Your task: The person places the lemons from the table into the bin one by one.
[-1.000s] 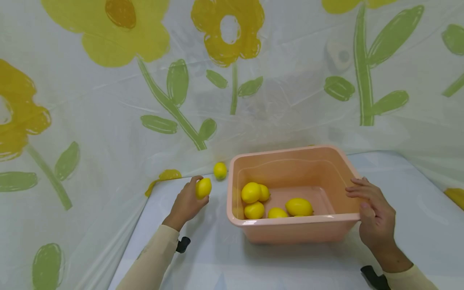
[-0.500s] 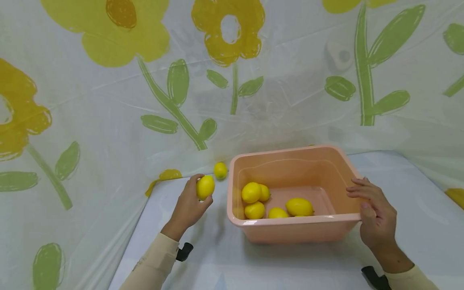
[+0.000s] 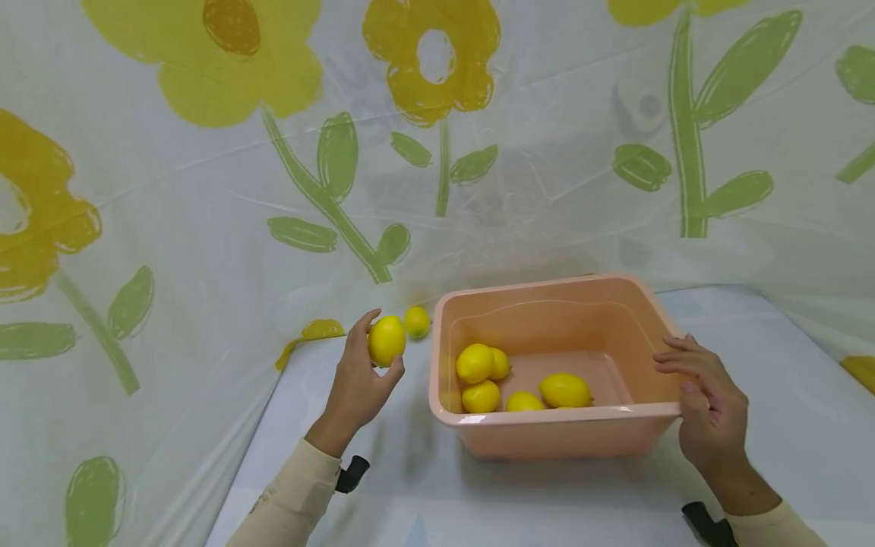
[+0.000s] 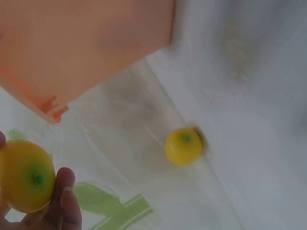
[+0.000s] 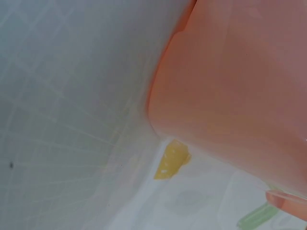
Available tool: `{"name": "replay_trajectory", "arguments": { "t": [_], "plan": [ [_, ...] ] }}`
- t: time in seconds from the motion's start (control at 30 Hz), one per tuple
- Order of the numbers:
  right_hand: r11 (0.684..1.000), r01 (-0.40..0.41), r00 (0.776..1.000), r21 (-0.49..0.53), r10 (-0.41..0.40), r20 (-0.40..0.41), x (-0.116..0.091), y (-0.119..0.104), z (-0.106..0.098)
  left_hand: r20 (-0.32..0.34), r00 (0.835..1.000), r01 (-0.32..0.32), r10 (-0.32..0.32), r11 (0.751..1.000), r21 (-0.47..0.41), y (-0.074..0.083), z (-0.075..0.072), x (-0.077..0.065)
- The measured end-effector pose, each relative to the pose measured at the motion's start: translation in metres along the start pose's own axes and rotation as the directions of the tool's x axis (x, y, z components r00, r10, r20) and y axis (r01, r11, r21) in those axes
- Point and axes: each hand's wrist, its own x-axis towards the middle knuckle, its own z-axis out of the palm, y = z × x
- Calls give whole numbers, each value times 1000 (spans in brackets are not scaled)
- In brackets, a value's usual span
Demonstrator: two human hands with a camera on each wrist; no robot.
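My left hand point(image 3: 355, 384) pinches a yellow lemon point(image 3: 386, 341) between thumb and fingers, raised above the table left of the basin. The left wrist view shows the held lemon point(image 4: 28, 176) with its green-tinged stem end. A second lemon point(image 3: 416, 323) lies at the table's back edge, beside a pink plastic basin point(image 3: 567, 414). Several lemons, one being a larger lemon point(image 3: 564, 390), lie inside, mostly at the left and front. My right hand point(image 3: 711, 414) grips the basin's right rim near the front corner, fingers reaching over it. The right wrist view shows only the basin's outer wall point(image 5: 230, 96).
A pale table point(image 3: 383, 494) bears the basin. Behind it hangs a whitish curtain point(image 3: 547, 190) printed with yellow flowers and green leaves, meeting the table's back edge.
My left hand has risen slightly with its lemon and turned so that more of the lemon shows. The right hand, the basin and the other lemons have stayed put.
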Motion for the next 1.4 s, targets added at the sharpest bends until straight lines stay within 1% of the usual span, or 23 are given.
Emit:
{"name": "replay_trajectory", "arguments": {
  "t": [0.27, 0.47, 0.57, 0.73, 0.9, 1.03, 1.2, 1.4],
  "plan": [
    [1000, 9, 1000, -5, -9, -6, 0, 2, 0, -22, 999, -44, 44, 999, -22, 13, -2, 0],
    [1000, 13, 1000, 6, -13, -4, 0, 2, 0, -30, 998, -49, 48, 998, -34, 22, -3, 1],
    [1000, 7, 1000, -3, -7, 0, 0, 2, 0, -29, 999, -46, 45, 999, -29, 25, -3, 1],
    [1000, 13, 1000, 15, -13, -6, 1, 1, 2, -35, 998, -54, 53, 998, -19, 32, -2, 2],
    [999, 24, 999, 24, -23, -23, 1, 1, 3, -45, 996, -85, 83, 996, -31, 37, -1, 3],
    [1000, 16, 1000, 4, -16, -15, 1, 1, 2, -54, 992, -113, 111, 993, -26, 42, 2, 3],
    [1000, 22, 1000, 7, -22, -16, 0, 1, 1, -45, 991, -125, 125, 992, -15, 46, 4, 5],
    [1000, 22, 1000, 3, -22, -19, 2, 1, 2, -17, 989, -147, 147, 988, -38, 53, 7, 9]
  ]
}}
